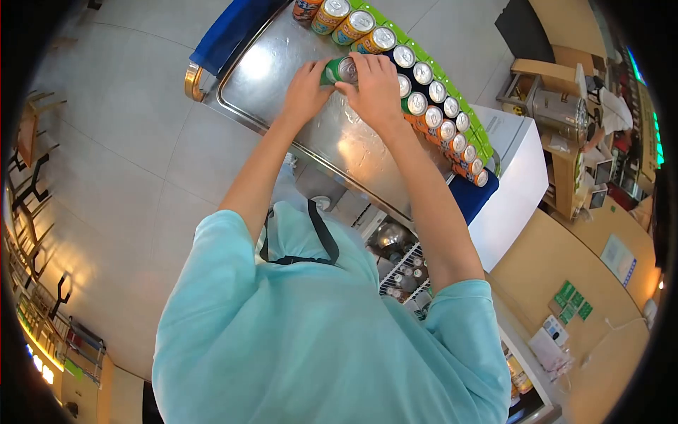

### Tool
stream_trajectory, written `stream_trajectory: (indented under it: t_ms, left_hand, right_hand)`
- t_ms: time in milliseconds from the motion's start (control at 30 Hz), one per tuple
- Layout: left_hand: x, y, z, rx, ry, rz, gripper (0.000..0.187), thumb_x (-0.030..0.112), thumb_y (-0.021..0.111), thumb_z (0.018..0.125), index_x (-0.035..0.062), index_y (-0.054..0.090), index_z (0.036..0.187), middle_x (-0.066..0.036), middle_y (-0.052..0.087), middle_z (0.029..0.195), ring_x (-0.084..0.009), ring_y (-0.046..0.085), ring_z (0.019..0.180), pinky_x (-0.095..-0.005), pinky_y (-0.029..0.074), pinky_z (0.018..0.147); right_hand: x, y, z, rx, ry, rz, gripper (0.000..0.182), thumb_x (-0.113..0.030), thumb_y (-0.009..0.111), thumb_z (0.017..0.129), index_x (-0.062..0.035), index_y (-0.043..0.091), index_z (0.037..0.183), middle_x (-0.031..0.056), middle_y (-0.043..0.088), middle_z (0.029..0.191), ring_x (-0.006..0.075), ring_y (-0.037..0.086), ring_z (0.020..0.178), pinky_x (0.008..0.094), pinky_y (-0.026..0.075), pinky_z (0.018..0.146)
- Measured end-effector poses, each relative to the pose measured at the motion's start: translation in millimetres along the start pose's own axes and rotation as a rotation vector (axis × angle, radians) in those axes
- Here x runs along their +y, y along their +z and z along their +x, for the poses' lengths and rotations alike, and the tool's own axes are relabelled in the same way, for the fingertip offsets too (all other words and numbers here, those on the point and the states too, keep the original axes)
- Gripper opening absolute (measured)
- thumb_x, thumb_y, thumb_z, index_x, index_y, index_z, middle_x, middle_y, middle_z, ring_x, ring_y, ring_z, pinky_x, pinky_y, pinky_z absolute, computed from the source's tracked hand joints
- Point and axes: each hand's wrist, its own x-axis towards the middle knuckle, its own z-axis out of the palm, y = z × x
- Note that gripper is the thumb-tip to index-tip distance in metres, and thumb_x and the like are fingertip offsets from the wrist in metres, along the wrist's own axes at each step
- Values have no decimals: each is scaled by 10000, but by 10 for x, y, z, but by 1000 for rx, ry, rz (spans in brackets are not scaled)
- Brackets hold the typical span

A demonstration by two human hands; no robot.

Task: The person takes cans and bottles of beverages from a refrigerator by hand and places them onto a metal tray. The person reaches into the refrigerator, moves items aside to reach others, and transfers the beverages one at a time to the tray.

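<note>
A green soda can (332, 71) with a silver top is held between both hands above the metal tray top (263, 73) of a cart. My left hand (308, 90) wraps its left side. From the right, my right hand (374, 86) grips the can near its lid, fingers curled over it. Close beyond my right hand stand rows of upright cans: orange and yellow ones (351, 28) at the upper end, dark ones (422, 73) in the middle, a green one (415, 104), and orange ones (446, 131) toward the lower right.
A bright green strip (446, 83) edges the far side of the cart behind the cans. Blue cloths (229, 34) cover both ends. A white cabinet (510, 177) stands at the right, and a fridge shelf with bottles (408, 277) shows below the cart. Wooden chairs (32, 169) line the far left.
</note>
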Motion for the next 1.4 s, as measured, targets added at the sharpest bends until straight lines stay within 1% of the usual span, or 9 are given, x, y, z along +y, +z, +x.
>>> stream_trajectory:
  t_ms: [300, 500, 667, 767, 833, 867, 1067, 1333, 1400]
  left_hand:
    - [-130, 230, 412, -96, -100, -5, 622, 134, 771, 780, 118, 547, 1359, -168, 612, 1276, -405, 592, 1179, -473, 512, 973]
    - [-215, 264, 384, -96, -53, -5, 626, 121, 756, 789, 110, 538, 1375, -191, 602, 1320, -410, 569, 1229, -473, 480, 1029]
    - [-362, 357, 383, -110, -56, 2, 647, 188, 784, 790, 66, 542, 1378, -215, 609, 1294, -432, 562, 1222, -499, 471, 1014]
    - [-306, 332, 380, -128, -89, -7, 646, 184, 796, 785, 58, 534, 1362, -218, 610, 1298, -435, 566, 1222, -497, 473, 1012]
    - [-257, 313, 437, -130, -60, -15, 650, 179, 799, 785, 57, 525, 1361, -219, 613, 1290, -438, 570, 1212, -498, 476, 1005]
    - [-272, 311, 419, -148, -51, -25, 656, 179, 800, 785, 56, 520, 1365, -221, 615, 1285, -438, 571, 1207, -498, 477, 1001]
    - [-221, 253, 443, -316, -89, 322, 701, 275, 790, 812, -25, 483, 1366, -246, 609, 1289, -439, 569, 1186, -507, 475, 993]
    - [-408, 416, -647, -277, 209, 388, 492, 289, 679, 889, -18, 589, 1264, -262, 619, 1200, -441, 575, 1117, -534, 457, 956]
    - [-177, 343, -970, -586, 160, 403, 414, 280, 688, 868, 31, 642, 1196, -253, 623, 1182, -446, 582, 1093, -539, 471, 931]
  right_hand:
    - [175, 192, 215, -45, 62, -124, 689, -258, 838, 747, 7, 575, 1326, 157, 605, 1216, 341, 533, 1176, 462, 420, 1040]
    - [70, -53, -195, 134, 80, 5, 572, -114, 735, 818, 8, 543, 1343, 218, 593, 1239, 400, 552, 1186, 490, 448, 1022]
    - [-228, -105, -1609, 85, 360, 52, 191, -111, 640, 887, -24, 647, 1056, 186, 636, 1075, 398, 576, 1030, 514, 463, 907]
    - [-586, -193, -2605, -30, 850, 150, 188, -113, 650, 882, -18, 645, 1045, 212, 637, 1034, 424, 616, 935, 494, 512, 778]
    - [-713, -120, -3304, 43, 924, 91, 174, -118, 653, 886, -16, 652, 1026, 198, 631, 967, 417, 624, 919, 492, 515, 768]
    - [-806, -140, -3631, -142, 1168, 129, 207, -170, 636, 904, -56, 682, 1071, 205, 666, 1069, 420, 638, 1020, 496, 528, 869]
    - [-1045, 72, -4945, 132, 1439, 122, 178, -180, 679, 894, -28, 730, 971, 175, 719, 925, 327, 718, 842, 429, 570, 761]
    - [-915, -99, -4623, 490, 1382, 260, 149, -154, 655, 919, -48, 716, 1004, 167, 688, 928, 346, 676, 862, 440, 538, 783]
    - [-791, -246, -4418, 565, 1361, 313, 155, -154, 655, 923, -37, 708, 1011, 166, 684, 942, 343, 675, 864, 430, 540, 786]
